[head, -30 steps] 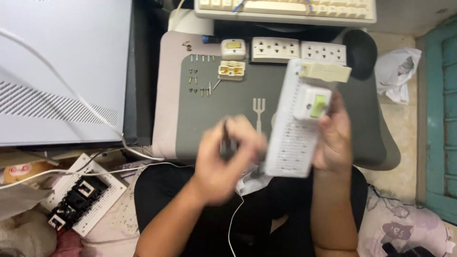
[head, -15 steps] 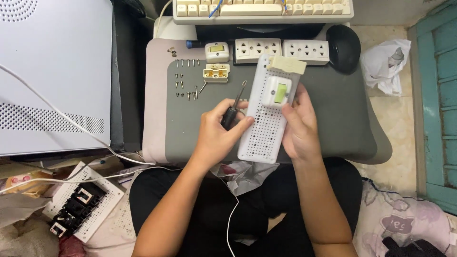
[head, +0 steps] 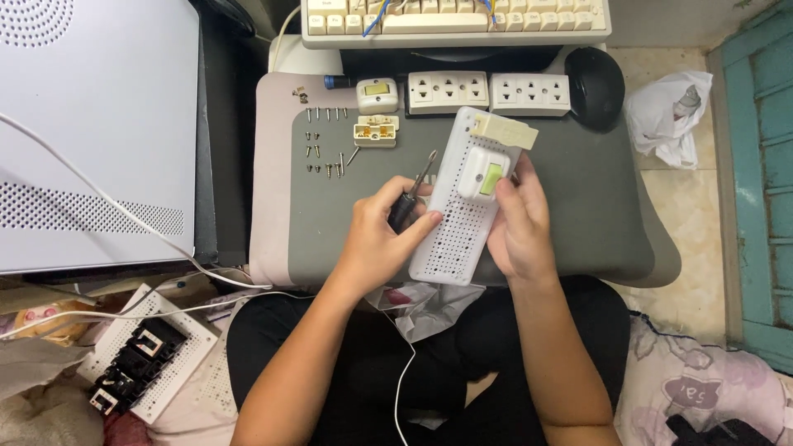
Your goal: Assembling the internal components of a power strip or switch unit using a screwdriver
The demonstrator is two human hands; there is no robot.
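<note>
Since half a second ago the perforated white board (head: pixel 462 211) has settled a little lower and steadier over the grey mat (head: pixel 578 190), and the left hand (head: pixel 380 239) has brought the screwdriver (head: pixel 410 198) closer in, its tip now angled up toward the board's left edge near the switch. At the far left a second perforated board with black parts (head: pixel 136 363) lies on the floor, apart from the work. On the mat's upper left a small group of loose screws (head: pixel 324 140) sits in rows, just beside a small cream switch body (head: pixel 374 132). The left hand is closed around the screwdriver's dark handle, fingers curled tight, thumb resting against the board's lower left edge. The board is held tilted above the mat, between both hands, with a white switch with a green rocker (head: pixel 481 175) mounted on its upper part. The right hand (head: pixel 520 223) is clamped on the board's right edge, fingers wrapped round it, thumb up beside the switch. By the look of it, the step in hand is fixing parts to the board; the next move would seem to call for seating the tip squarely on a screw while the right hand keeps the board from twisting.
</note>
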